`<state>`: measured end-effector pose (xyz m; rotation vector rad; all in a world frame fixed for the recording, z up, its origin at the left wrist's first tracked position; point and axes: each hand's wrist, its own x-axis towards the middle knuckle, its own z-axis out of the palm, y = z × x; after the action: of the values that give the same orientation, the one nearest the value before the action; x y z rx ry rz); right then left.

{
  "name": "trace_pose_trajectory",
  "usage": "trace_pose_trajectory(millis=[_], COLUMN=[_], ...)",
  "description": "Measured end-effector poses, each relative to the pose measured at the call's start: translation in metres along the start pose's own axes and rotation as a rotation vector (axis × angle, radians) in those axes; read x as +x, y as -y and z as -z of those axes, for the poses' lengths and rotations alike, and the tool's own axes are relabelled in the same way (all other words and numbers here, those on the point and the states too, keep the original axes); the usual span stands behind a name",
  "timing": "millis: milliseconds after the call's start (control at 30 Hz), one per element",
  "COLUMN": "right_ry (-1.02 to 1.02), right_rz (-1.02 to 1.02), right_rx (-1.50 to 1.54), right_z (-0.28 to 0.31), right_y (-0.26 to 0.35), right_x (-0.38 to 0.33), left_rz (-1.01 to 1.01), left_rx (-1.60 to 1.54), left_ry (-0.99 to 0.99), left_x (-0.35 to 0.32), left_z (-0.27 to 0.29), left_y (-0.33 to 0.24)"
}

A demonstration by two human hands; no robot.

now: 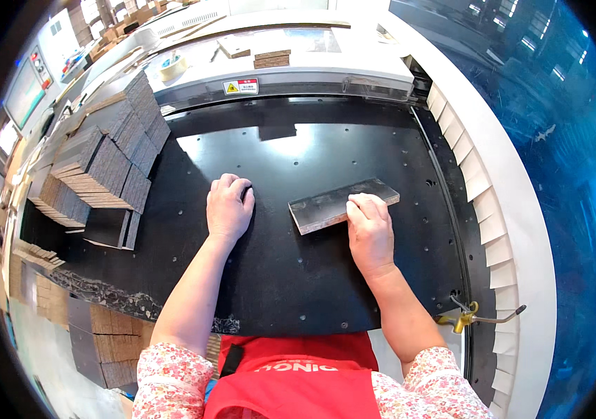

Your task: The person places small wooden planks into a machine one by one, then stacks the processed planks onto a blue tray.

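The right hand rests flat on the near edge of a grey board stack, seemingly squaring it on the black table. The left hand lies curled, grasping nothing (more stacks wait left); next calls for a firm two-handed grip.

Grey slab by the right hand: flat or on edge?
Flat. The grey slab shows its broad face up on the black table; right hand rests on its near edge.

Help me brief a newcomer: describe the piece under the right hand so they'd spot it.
On the black work table, look right of centre. A flat grey rectangular slab lies alone under the right hand. Unlike the stacked pieces at the left edge, it lies singly.
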<state>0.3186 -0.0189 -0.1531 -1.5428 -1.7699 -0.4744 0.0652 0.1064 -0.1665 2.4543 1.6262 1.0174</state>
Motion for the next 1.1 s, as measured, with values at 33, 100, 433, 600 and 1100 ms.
trace_pose_trajectory(millis=[33,100,433,600,1100], right_ry=[0.027,0.073,0.084,0.033,0.021], right_rz=[0.012,0.03,0.051,0.054,0.029], right_rx=[-0.023,-0.055,-0.148,-0.143,-0.111], right_z=[0.004,0.011,0.0,-0.008,-0.01], right_y=[-0.002,-0.007,-0.027,-0.027,-0.028], right_x=[0.006,0.019,0.031,0.026,0.02], left_rz=[-0.001,0.009,0.017,0.079,0.032], left_rx=[-0.019,-0.025,0.119,0.12,0.086], left_ry=[0.003,0.008,-0.027,0.067,0.03], left_x=[0.0,0.001,-0.001,0.0,0.002], left_z=[-0.003,-0.002,-0.004,-0.006,-0.013], left_y=[0.001,0.0,-0.002,0.008,0.018])
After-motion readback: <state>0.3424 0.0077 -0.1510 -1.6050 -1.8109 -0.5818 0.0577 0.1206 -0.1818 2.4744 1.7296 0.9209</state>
